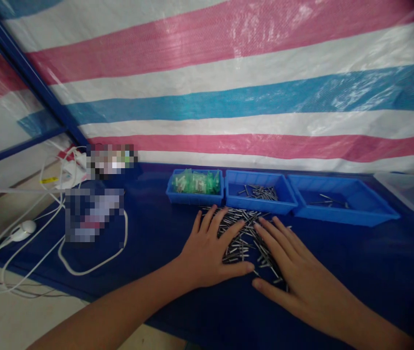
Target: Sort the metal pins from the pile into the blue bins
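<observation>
A loose pile of thin metal rivets or pins [241,243] lies on the dark blue table, and I cannot tell which they are. My left hand [209,248] rests over the pile's left side, palm down, fingers spread. On the right edge of the pile lies my right hand [296,272], its fingers stretched out and thumb apart. The two thumbs point towards each other near the front of the pile. Just behind stand a middle blue bin [260,206] with many similar metal pieces and a right blue bin [345,214] with a few.
Green packets [196,182] fill a smaller blue bin [192,199] at the left of the row. A clear plastic lid or tray [411,194] lies far right. White cables [63,253] loop over the left side. Behind the table [148,233] hangs a striped sheet [229,97].
</observation>
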`<state>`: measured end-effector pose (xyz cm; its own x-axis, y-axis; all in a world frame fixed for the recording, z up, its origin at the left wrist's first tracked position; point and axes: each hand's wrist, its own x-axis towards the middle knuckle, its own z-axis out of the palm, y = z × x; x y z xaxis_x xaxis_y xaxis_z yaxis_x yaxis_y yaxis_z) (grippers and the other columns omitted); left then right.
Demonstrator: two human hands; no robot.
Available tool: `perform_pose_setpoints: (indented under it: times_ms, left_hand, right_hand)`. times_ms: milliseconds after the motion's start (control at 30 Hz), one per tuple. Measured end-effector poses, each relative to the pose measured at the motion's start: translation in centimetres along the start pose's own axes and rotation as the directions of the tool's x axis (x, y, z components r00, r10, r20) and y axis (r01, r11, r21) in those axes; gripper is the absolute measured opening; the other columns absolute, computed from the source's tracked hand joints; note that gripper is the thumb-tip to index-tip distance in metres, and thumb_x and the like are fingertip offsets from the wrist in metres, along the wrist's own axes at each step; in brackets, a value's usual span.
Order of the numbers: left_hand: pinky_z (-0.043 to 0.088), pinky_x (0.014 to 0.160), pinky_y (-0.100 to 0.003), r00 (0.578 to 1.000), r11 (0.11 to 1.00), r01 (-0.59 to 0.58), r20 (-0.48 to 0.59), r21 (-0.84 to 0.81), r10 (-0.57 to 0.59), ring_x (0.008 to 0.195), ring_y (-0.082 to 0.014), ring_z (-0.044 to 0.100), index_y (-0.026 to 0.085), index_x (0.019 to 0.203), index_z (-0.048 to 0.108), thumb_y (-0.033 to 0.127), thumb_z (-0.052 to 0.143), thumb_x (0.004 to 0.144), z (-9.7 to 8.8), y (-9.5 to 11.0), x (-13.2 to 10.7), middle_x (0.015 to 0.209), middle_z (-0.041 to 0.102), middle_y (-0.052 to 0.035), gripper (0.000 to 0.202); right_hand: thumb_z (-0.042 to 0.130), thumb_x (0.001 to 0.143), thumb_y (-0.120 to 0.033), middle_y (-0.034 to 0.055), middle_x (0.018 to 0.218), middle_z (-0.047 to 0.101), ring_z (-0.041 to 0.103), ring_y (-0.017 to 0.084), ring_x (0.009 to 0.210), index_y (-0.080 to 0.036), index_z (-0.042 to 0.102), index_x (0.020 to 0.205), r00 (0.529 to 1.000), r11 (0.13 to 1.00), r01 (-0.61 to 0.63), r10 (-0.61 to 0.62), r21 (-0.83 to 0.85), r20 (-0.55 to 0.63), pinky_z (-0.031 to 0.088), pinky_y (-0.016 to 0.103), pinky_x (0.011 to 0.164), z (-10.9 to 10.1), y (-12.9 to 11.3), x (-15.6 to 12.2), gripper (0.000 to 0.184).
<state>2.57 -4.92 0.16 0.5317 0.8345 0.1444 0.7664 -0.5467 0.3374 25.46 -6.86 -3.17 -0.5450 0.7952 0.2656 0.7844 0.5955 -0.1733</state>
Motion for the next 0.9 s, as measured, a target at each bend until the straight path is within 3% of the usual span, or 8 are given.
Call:
perform_pose_setpoints:
  times_ms: [167,267,367,500,700,800,900]
  left_hand:
    - [0.02,0.113,-0.054,0.998,0.999,-0.018,-0.058,0.029,0.02,0.138,-0.0309,0.025,0.023,0.138,0.042,0.055,0.045,0.089,0.6,0.6,0.1,0.145,0.037,-0.0128,0.059]
    - [0.021,0.112,-0.053,0.994,0.998,0.043,-0.106,0.054,-0.037,0.136,-0.03,0.029,0.024,0.136,0.043,0.051,0.042,0.092,1.1,1.1,0.4,0.142,0.041,-0.0115,0.052]
    - [0.022,0.111,-0.055,0.985,0.994,0.085,-0.154,0.072,-0.073,0.135,-0.0306,0.029,0.024,0.134,0.044,0.049,0.042,0.092,1.5,1.8,0.8,0.141,0.042,-0.0108,0.049]
    - [0.025,0.106,-0.058,0.979,0.992,0.096,-0.189,0.084,-0.078,0.134,-0.0318,0.03,0.023,0.13,0.047,0.047,0.041,0.093,2.0,2.5,1.4,0.139,0.045,-0.0109,0.044]
    - [0.026,0.104,-0.056,0.958,0.994,0.09,-0.277,0.055,-0.071,0.131,-0.0316,0.033,0.019,0.127,0.049,0.047,0.04,0.094,1.9,2.9,3.0,0.135,0.05,-0.012,0.044]
    - [0.032,0.1,-0.049,0.957,0.999,0.049,-0.287,0.019,-0.041,0.123,-0.0291,0.041,0.019,0.116,0.059,0.044,0.041,0.095,0.8,2.8,3.8,0.124,0.058,-0.01,0.037]
    - [0.035,0.093,-0.042,0.965,0.999,-0.017,-0.262,-0.036,0.007,0.112,-0.0243,0.049,0.02,0.101,0.065,0.035,0.04,0.097,-0.2,2.6,4.1,0.109,0.066,-0.0065,0.03]
  right_hand:
    - [0.054,0.086,-0.043,0.0124,0.145,0.041,0.024,0.032,0.14,-0.019,0.039,0.14,0.998,0.988,0.056,-0.05,0.144,-0.043,0.032,0.055,0.109,0.2,0.3,1.5,0.061]
    - [0.054,0.087,-0.032,0.0117,0.128,0.057,0.038,0.029,0.133,-0.02,0.057,0.117,0.99,0.975,0.079,-0.052,0.208,-0.134,0.034,0.054,0.108,0.2,0.7,2.5,0.033]
    - [0.054,0.086,-0.024,0.0092,0.11,0.065,0.052,0.027,0.117,-0.022,0.064,0.096,0.977,0.965,0.097,-0.044,0.245,-0.21,0.04,0.052,0.102,0.0,1.1,3.3,0.014]
    - [0.056,0.084,-0.021,0.0079,0.098,0.067,0.057,0.025,0.103,-0.022,0.067,0.086,0.971,0.957,0.143,-0.086,0.253,-0.225,0.046,0.048,0.093,-0.6,1.5,4.3,0.011]
    - [0.056,0.083,-0.018,0.0072,0.091,0.068,0.06,0.022,0.091,-0.021,0.067,0.082,0.981,0.943,0.193,-0.179,0.272,-0.077,0.048,0.042,0.084,-3.5,2.6,6.5,0.012]
    - [0.053,0.087,-0.022,0.0052,0.085,0.069,0.063,0.019,0.08,-0.022,0.069,0.085,0.99,0.908,0.14,-0.136,0.395,-0.039,0.051,0.034,0.074,-4.9,3.0,7.1,0.016]
    - [0.054,0.088,-0.029,0.0046,0.087,0.071,0.065,0.018,0.08,-0.023,0.07,0.089,0.998,0.867,0.046,-0.017,0.496,-0.063,0.052,0.032,0.073,-5.3,3.1,6.9,0.018]
